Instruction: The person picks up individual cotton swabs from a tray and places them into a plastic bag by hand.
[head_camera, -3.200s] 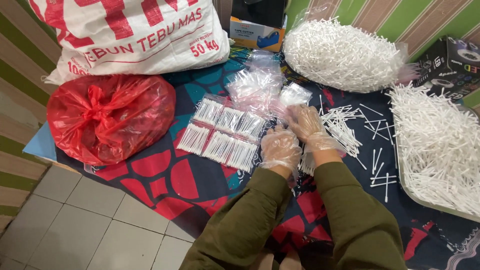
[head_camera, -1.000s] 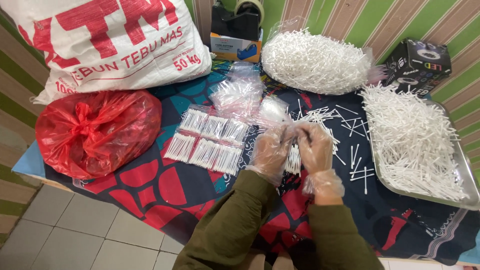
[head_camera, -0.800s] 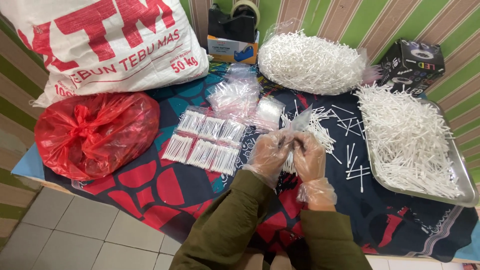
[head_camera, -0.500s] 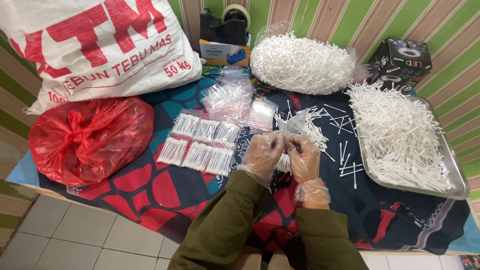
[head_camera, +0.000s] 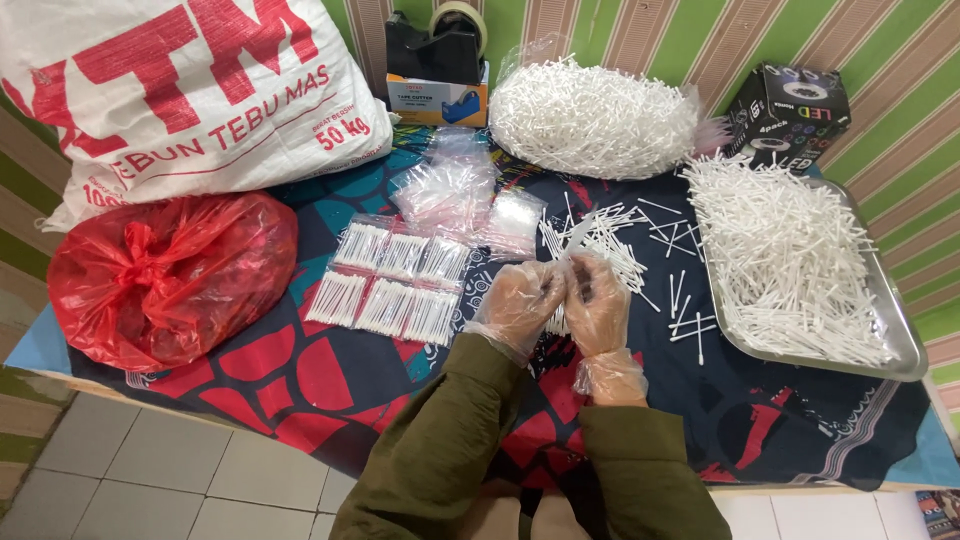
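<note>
Both hands wear thin clear plastic gloves and meet over the patterned cloth. My left hand (head_camera: 520, 302) and my right hand (head_camera: 597, 300) together grip a small clear bag (head_camera: 578, 235) with a bundle of white cotton swabs in it. Loose swabs (head_camera: 615, 250) lie just beyond the fingers. To the left, several filled swab packets (head_camera: 390, 280) lie in two rows. Empty clear bags (head_camera: 450, 190) are heaped behind them.
A metal tray (head_camera: 905, 350) piled with swabs stands at the right. A big clear bag of swabs (head_camera: 590, 120) lies at the back, beside a black box (head_camera: 790, 110) and a tape dispenser (head_camera: 440, 60). A red plastic bag (head_camera: 170, 275) and a white sack (head_camera: 180, 90) fill the left.
My hands, earlier apart over the loose swabs, have come together on a bag of swabs. The view has pulled back, showing more of the table.
</note>
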